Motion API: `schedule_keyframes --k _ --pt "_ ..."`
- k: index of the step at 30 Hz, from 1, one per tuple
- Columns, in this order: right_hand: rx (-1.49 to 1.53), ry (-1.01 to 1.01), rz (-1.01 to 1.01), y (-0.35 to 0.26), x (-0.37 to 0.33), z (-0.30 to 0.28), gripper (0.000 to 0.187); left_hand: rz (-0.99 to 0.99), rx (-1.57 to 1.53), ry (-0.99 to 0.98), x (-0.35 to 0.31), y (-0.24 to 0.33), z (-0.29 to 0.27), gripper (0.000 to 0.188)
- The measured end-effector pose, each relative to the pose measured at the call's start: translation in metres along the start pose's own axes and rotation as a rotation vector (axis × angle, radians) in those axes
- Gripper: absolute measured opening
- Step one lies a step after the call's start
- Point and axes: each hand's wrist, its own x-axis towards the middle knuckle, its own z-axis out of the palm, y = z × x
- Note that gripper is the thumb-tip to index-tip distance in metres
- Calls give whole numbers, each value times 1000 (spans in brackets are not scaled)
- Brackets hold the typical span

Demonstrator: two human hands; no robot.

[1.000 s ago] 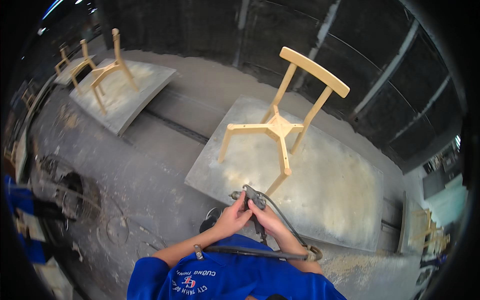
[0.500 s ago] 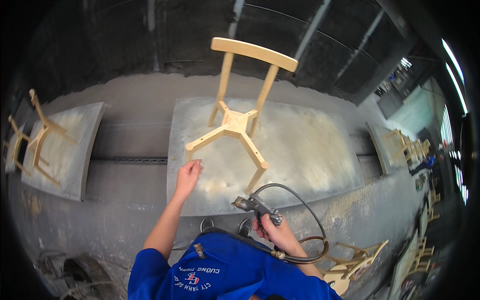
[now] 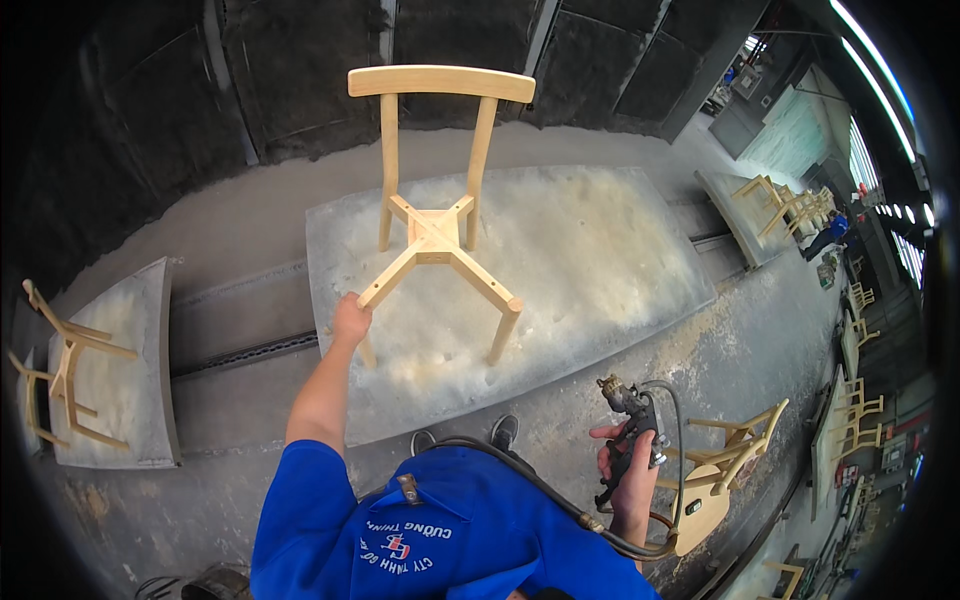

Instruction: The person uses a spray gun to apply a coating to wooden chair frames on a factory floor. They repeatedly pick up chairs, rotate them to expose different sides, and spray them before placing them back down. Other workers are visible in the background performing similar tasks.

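A pale wooden chair frame point(image 3: 435, 238) stands upright on a grey stained board. It has a curved backrest bar and an X-shaped seat support with no seat panel on it. My left hand point(image 3: 350, 320) is closed around the top of its near left leg. Out to the right, well away from the chair, my right hand point(image 3: 630, 470) holds a spray gun point(image 3: 632, 420) by its grip, nozzle pointing up and away from me. Some fingers of that hand stick out past the grip. A dark hose point(image 3: 680, 430) loops from the gun back towards my body.
The board point(image 3: 580, 260) lies over a chain track point(image 3: 250, 352). More chair frames point(image 3: 75, 370) stand on another board at the left. Beside my right arm is a chair with a round-edged seat point(image 3: 705, 500). A person in blue point(image 3: 830, 235) is far right.
My left hand has moved up and taken hold of the chair leg. The chair is turned slightly. My right hand has swung the spray gun out to the right, away from the chair.
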Motion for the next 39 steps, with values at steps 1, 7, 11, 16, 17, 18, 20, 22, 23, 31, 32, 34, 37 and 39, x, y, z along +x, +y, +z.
schedule_keyframes --k 1,7,11,16,17,18,20,22,23,31,32,34,37,39 --pt "-71 24 14 2 2 1 50 17 33 29 -7 4 -1 34" --pt "-23 84 -126 -10 16 9 57 -17 -13 97 -62 41 11 30" --pt "14 76 -300 -29 38 11 67 -15 -73 184 -74 52 28 29" --pt "-106 67 -159 -39 48 12 57 0 -201 204 -73 44 28 34" --pt "-121 30 -130 -40 51 11 56 31 -198 198 -71 45 26 35" --pt "-77 39 -82 -39 50 10 55 28 -184 189 -70 45 25 35" --pt "-53 40 -54 -36 49 7 55 11 -135 158 -66 47 21 36" --pt "-5 61 -94 -31 48 1 56 -4 -73 134 -60 56 18 37" --pt "-14 69 -117 -24 46 2 57 8 -47 134 -56 59 16 39" --pt "-25 47 -247 -12 50 -6 65 45 41 139 20 137 5 49" --pt "-58 31 -248 -12 50 -6 65 28 59 150 32 144 2 52" --pt "-95 36 -216 -15 46 -7 67 69 11 230 49 155 -9 48" --pt "-107 57 -169 -2 40 -12 60 108 -3 295 62 163 -13 46" --pt "-174 116 -111 3 38 -15 52 117 -7 298 70 168 -19 46"
